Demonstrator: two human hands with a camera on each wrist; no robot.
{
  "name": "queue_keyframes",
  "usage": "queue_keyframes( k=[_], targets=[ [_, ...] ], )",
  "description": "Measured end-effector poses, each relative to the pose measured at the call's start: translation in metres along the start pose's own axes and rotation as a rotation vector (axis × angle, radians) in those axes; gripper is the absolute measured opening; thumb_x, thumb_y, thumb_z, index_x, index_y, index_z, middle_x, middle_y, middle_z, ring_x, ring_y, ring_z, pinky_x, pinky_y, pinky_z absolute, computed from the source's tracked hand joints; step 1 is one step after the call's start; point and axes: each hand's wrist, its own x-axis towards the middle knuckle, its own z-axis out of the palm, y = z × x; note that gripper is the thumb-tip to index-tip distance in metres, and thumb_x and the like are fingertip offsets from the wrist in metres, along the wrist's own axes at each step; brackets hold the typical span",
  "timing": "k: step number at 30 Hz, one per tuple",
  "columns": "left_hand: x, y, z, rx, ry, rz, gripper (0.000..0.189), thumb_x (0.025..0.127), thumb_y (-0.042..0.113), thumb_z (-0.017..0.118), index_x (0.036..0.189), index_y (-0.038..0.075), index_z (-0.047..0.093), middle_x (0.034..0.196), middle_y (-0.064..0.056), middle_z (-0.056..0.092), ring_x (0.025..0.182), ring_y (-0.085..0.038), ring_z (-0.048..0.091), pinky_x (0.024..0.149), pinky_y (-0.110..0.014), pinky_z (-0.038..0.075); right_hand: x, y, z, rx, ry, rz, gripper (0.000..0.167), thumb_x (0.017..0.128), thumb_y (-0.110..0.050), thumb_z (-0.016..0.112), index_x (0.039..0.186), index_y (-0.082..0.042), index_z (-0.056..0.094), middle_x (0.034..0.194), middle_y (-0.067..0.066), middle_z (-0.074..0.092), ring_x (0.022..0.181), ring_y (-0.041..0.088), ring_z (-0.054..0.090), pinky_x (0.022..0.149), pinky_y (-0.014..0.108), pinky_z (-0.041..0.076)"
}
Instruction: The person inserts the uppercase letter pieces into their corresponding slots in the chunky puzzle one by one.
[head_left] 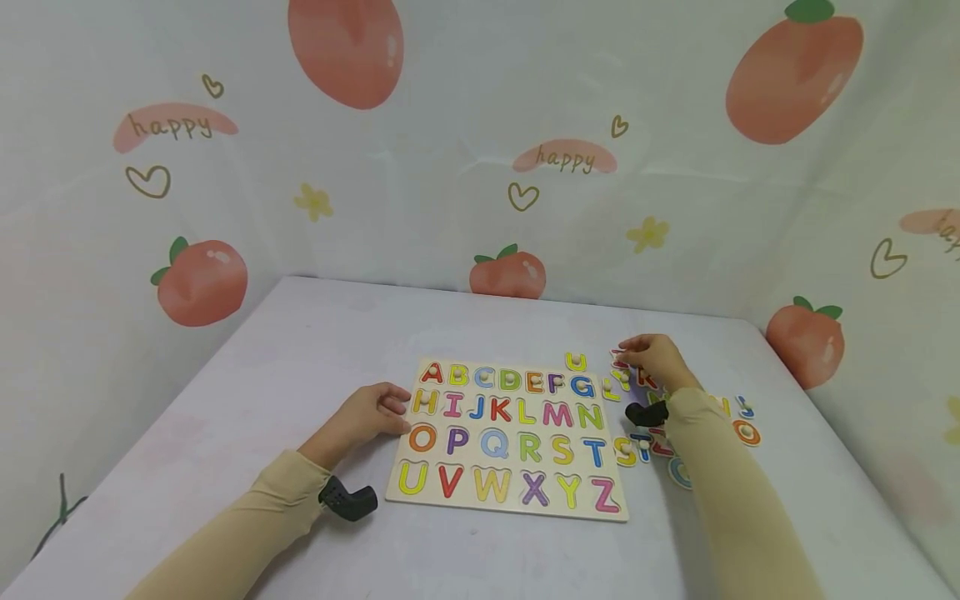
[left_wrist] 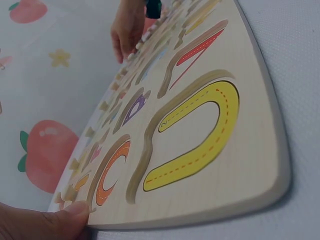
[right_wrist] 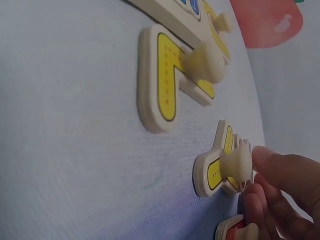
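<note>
A wooden alphabet board (head_left: 465, 500) lies flat on the table; knobs stand on A to F and on H, while other slots show printed letters. My left hand (head_left: 370, 414) rests at its left edge, thumb and fingertips near H and O; the left wrist view shows the thumb (left_wrist: 70, 216) on the rim. Beyond the board's right side, my right hand (head_left: 658, 360) pinches a pink letter piece (head_left: 618, 357), mostly hidden by the fingers. A yellow Y piece (right_wrist: 214, 172) lies close to these fingertips, with a yellow L piece (right_wrist: 166, 85) nearer the board.
A yellow U piece (head_left: 575, 362) lies behind the board. Under and around the right forearm are several loose letters, among them a red R (head_left: 646, 378), a yellow S (head_left: 625, 451) and an orange O (head_left: 746, 432). A printed cloth (head_left: 420, 242) hangs behind the table.
</note>
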Motion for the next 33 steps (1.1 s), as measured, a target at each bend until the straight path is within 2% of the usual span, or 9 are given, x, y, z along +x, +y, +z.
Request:
queue_keyframes(
  k=[9, 16, 18, 21, 25, 30, 33],
  targets=[
    [0.002, -0.001, 0.000, 0.017, -0.002, -0.018, 0.048, 0.077, 0.005, 0.078, 0.121, 0.000, 0.059, 0.097, -0.009, 0.060, 0.082, -0.018, 0.057, 0.073, -0.026, 0.048, 0.006, 0.001, 0.000, -0.062, -0.008, 0.009, 0.028, 0.094, -0.020, 0.062, 0.117, -0.005, 0.066, 0.114, 0.014, 0.066, 0.090, 0.022, 0.055, 0.074, 0.029, 0.043],
    [0.001, -0.001, 0.001, 0.021, 0.004, -0.024, 0.048, 0.077, 0.005, 0.077, 0.121, 0.000, 0.059, 0.097, -0.009, 0.060, 0.082, -0.018, 0.057, 0.073, -0.027, 0.048, -0.003, -0.009, 0.001, -0.068, 0.027, -0.051, 0.028, 0.096, -0.021, 0.061, 0.117, -0.003, 0.065, 0.114, 0.017, 0.065, 0.091, 0.023, 0.054, 0.068, 0.026, 0.044],
    [0.001, -0.001, 0.001, 0.023, 0.005, -0.024, 0.048, 0.078, 0.005, 0.077, 0.121, 0.000, 0.059, 0.097, -0.009, 0.060, 0.082, -0.018, 0.057, 0.073, -0.027, 0.048, -0.008, -0.015, 0.000, -0.055, 0.039, -0.080, 0.030, 0.096, -0.024, 0.061, 0.118, -0.005, 0.065, 0.116, 0.016, 0.065, 0.095, 0.025, 0.053, 0.072, 0.029, 0.044],
    [0.001, -0.001, 0.001, 0.029, 0.007, -0.029, 0.048, 0.078, 0.006, 0.077, 0.122, 0.000, 0.059, 0.098, -0.009, 0.060, 0.082, -0.018, 0.057, 0.073, -0.027, 0.048, -0.016, -0.026, 0.001, 0.004, 0.046, -0.123, 0.034, 0.095, -0.029, 0.061, 0.120, -0.006, 0.064, 0.118, 0.016, 0.064, 0.104, 0.028, 0.054, 0.087, 0.040, 0.044],
    [0.000, -0.001, 0.000, 0.027, 0.006, -0.017, 0.048, 0.078, 0.005, 0.077, 0.122, -0.001, 0.058, 0.097, -0.009, 0.060, 0.082, -0.018, 0.057, 0.073, -0.027, 0.048, -0.026, -0.042, 0.004, 0.089, 0.039, -0.195, 0.038, 0.094, -0.033, 0.063, 0.120, -0.006, 0.064, 0.116, 0.014, 0.066, 0.110, 0.030, 0.055, 0.104, 0.051, 0.036],
    [-0.001, 0.000, 0.000, 0.021, 0.002, -0.015, 0.049, 0.077, 0.005, 0.078, 0.121, -0.001, 0.058, 0.097, -0.009, 0.060, 0.081, -0.018, 0.057, 0.072, -0.027, 0.048, -0.040, -0.063, 0.016, 0.119, 0.023, -0.261, 0.034, 0.093, -0.030, 0.065, 0.117, -0.006, 0.066, 0.112, 0.013, 0.068, 0.108, 0.030, 0.059, 0.106, 0.051, 0.036],
    [-0.001, -0.001, 0.000, 0.025, -0.001, -0.015, 0.049, 0.077, 0.006, 0.078, 0.122, -0.001, 0.058, 0.097, -0.009, 0.060, 0.082, -0.018, 0.057, 0.072, -0.027, 0.048, -0.051, -0.078, 0.029, 0.119, 0.013, -0.292, 0.029, 0.092, -0.028, 0.065, 0.113, -0.007, 0.068, 0.110, 0.012, 0.069, 0.104, 0.029, 0.061, 0.103, 0.048, 0.041]
  ],
)
